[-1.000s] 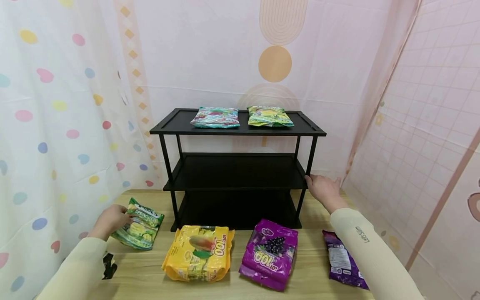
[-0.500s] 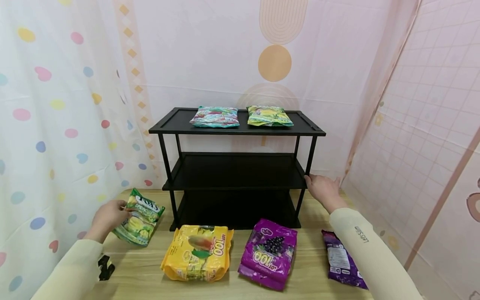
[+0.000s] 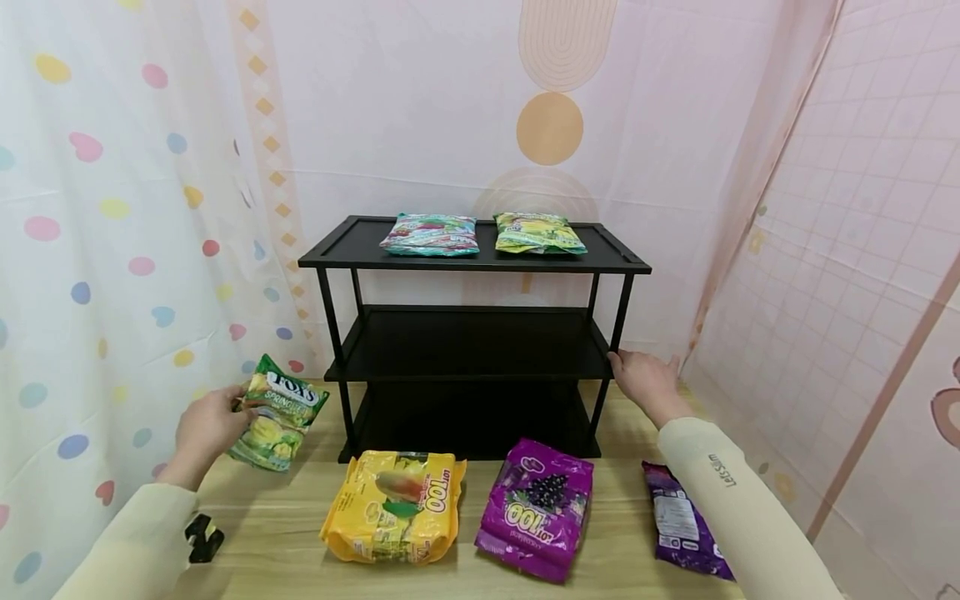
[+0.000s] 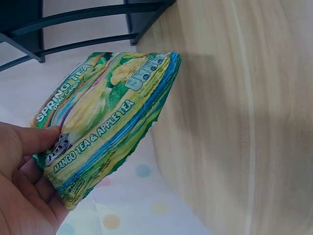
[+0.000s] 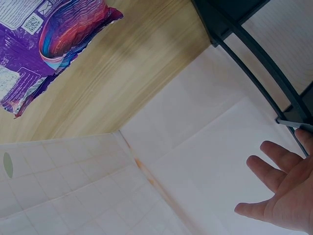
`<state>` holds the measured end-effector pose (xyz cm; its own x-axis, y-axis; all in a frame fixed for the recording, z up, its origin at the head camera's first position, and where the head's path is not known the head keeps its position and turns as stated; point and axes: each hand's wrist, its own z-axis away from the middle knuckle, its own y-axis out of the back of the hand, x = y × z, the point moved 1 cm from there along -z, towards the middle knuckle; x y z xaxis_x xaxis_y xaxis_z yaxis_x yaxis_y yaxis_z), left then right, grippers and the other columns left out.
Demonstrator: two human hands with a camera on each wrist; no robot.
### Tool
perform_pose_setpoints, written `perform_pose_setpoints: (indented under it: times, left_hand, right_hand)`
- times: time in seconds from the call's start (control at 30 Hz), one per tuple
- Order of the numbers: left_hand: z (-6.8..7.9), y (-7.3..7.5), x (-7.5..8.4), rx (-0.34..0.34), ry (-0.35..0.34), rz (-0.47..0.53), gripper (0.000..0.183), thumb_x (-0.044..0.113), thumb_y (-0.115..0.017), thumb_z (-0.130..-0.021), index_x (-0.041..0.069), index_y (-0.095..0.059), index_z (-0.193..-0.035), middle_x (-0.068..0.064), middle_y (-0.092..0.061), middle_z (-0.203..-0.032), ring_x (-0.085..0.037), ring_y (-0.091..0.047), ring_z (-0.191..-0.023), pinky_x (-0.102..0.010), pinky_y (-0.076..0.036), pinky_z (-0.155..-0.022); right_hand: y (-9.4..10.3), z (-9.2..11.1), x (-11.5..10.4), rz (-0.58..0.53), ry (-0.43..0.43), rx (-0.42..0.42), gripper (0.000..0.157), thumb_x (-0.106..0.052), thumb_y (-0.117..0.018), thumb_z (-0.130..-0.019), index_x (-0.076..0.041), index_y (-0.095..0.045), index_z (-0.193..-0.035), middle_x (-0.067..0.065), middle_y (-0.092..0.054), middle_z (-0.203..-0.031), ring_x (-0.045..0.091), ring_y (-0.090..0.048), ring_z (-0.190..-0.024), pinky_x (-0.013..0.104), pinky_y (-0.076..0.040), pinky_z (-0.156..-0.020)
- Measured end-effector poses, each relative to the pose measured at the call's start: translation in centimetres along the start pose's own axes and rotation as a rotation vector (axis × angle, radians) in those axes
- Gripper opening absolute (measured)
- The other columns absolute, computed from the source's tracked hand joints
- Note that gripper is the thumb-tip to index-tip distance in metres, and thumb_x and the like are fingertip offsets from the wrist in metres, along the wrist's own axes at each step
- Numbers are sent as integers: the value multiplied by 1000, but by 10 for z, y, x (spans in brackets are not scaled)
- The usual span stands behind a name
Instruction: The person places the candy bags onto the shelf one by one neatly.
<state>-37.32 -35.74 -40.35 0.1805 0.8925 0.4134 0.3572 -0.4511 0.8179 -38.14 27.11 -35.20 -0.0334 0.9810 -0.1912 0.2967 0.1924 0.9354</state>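
My left hand pinches a green and yellow bag of Fox's Spring Tea candy by its left edge, tilted and lifted off the table. In the left wrist view, the thumb lies across the front of the candy bag, with the fingers behind it. My right hand touches the right end of the black rack's middle shelf. The right wrist view shows that hand with its fingers straight and spread, one fingertip at the rack's edge.
On the rack's top shelf lie a blue-red candy bag and a yellow-green one. In front stand a yellow Lot 100 bag and a purple one. A dark purple bag lies under the right sleeve.
My left hand has raised the candy bag off the table, and its front now faces me more. The right hand keeps its place at the rack.
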Motion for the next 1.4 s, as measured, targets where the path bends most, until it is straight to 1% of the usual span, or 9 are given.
perform_pose_setpoints:
  times: [0.23,0.5,0.8,0.9,1.0,1.1,1.23,1.3,1.4]
  left_hand:
    - [1,9,6,74,7,14,43,12,-63,-94,-14,-55,-126,-37,-61,-110,-43,-61,-81,-52,-45,-64]
    - [3,22,10,142,1,46,43,16,-62,-96,-13,-56,-126,-31,-67,-98,-21,-54,-61,-38,-39,-58]
    - [6,35,15,244,22,69,41,20,-61,-97,-10,-59,-125,-31,-68,-103,-39,-59,-75,-53,-38,-73]
    - [6,42,18,272,37,81,43,21,-61,-98,-11,-58,-127,-32,-66,-107,-39,-58,-76,-49,-36,-71]
    - [8,47,23,305,50,94,43,23,-60,-99,-9,-58,-128,-31,-67,-107,-31,-55,-70,-41,-34,-66]
    - [10,53,28,336,62,115,43,24,-61,-99,-6,-60,-129,-28,-68,-107,-10,-52,-66,-34,-34,-65]
    - [12,59,33,362,81,169,44,27,-62,-98,-4,-62,-130,-17,-73,-101,9,-46,-62,-24,-39,-60]
    - [13,62,36,368,88,206,45,29,-63,-98,-3,-62,-129,0,-74,-90,12,-47,-61,-19,-40,-56]
    - [20,68,44,385,95,233,45,30,-64,-97,-3,-63,-129,23,-62,-83,11,-49,-60,-15,-41,-52]
  right_hand:
    - [1,-1,0,-6,-2,-4,53,-37,-28,-109,-4,-53,-142,24,-55,-136,52,-48,-126,79,-6,-103]
    - [1,-1,1,-11,-4,-2,52,-36,-29,-109,-4,-54,-141,24,-55,-137,52,-47,-126,79,-6,-103]
    - [0,-2,1,-6,-1,-2,52,-36,-29,-109,-4,-55,-141,24,-56,-137,51,-47,-127,79,-5,-103]
    - [1,-3,0,-10,3,2,52,-36,-29,-109,-4,-55,-140,24,-56,-136,51,-48,-126,79,-5,-103]
    - [1,-3,0,-8,2,-1,52,-36,-29,-109,-4,-55,-141,24,-56,-136,51,-47,-127,79,-5,-103]
    - [1,-3,-1,-9,-3,-7,52,-36,-29,-109,-4,-54,-141,23,-55,-137,51,-47,-127,79,-5,-103]
    - [1,-1,-1,-11,-5,-9,52,-36,-29,-109,-4,-54,-141,23,-55,-138,51,-46,-127,79,-6,-103]
    - [1,-1,-1,-10,-5,-8,52,-36,-29,-109,-4,-54,-141,23,-55,-137,52,-47,-127,79,-6,-103]
    - [1,0,-1,-12,5,-9,51,-35,-29,-109,-5,-54,-141,23,-55,-137,52,-47,-127,79,-6,-103]
